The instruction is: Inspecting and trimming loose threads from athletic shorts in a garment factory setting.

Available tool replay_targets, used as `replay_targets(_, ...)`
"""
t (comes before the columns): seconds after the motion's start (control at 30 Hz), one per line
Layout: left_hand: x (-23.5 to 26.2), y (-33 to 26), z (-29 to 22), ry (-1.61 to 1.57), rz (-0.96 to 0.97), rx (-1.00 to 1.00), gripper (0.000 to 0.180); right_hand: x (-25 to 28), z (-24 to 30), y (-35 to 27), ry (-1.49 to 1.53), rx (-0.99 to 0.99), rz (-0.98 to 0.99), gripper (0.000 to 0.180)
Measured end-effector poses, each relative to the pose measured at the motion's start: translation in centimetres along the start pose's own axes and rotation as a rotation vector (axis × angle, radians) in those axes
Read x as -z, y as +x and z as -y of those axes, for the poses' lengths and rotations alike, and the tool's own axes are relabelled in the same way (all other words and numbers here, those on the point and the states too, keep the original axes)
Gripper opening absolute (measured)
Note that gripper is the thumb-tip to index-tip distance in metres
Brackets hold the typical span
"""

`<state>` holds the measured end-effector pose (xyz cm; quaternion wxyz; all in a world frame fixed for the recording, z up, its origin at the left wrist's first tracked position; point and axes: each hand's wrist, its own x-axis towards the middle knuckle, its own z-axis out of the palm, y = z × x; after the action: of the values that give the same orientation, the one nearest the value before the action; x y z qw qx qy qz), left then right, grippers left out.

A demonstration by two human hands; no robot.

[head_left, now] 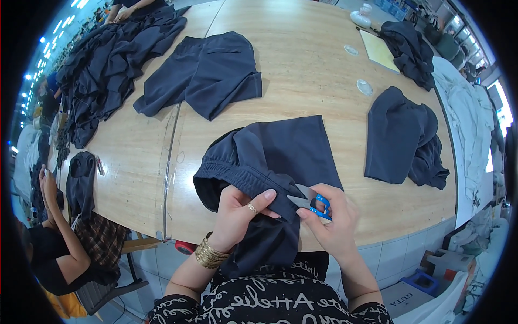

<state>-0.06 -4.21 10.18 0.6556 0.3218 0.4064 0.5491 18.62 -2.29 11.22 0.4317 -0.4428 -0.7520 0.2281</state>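
A pair of dark navy shorts (280, 154) lies on the wooden table (302, 65) in front of me, its elastic waistband hanging over the near edge. My left hand (240, 213), with a ring and gold bangles, pinches the waistband fabric. My right hand (332, 216) grips small blue-handled thread snips (313, 201), whose blades touch the fabric beside my left fingers.
Another pair of navy shorts (208, 73) lies flat farther back. A folded navy garment (402, 135) sits at right, a heap of navy garments (105, 65) at far left. Two small clear lids (365, 86) and a yellowish board (377, 49) lie at back right. A seated person (59, 243) works at left.
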Motion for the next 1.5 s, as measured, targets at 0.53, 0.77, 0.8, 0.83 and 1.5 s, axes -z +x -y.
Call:
replay_targets(0.53, -0.8, -0.4, -0.1, -0.168, 0.012, 0.109, 0.020, 0.2, 0.3, -0.1, -0.310, 0.151, -0.033, 0.023)
replay_targets(0.77, -0.4, -0.2, 0.0, -0.232, 0.092, 0.149, 0.023, 0.4, 0.3, 0.0, -0.302, 0.152, -0.012, 0.023)
replay_targets(0.8, -0.4, -0.2, 0.0, -0.227, 0.100, 0.155, 0.024, 0.4, 0.3, 0.0, -0.301, 0.150, -0.004, 0.023)
replay_targets(0.83, -0.3, -0.2, 0.0, -0.223, 0.108, 0.161, 0.024, 0.4, 0.3, 0.0, -0.302, 0.149, -0.004, 0.023)
replay_targets(1.5, -0.4, -0.2, 0.3, -0.210, 0.098, 0.152, 0.020, 0.5, 0.0, 0.1, -0.287, 0.167, 0.028, 0.024)
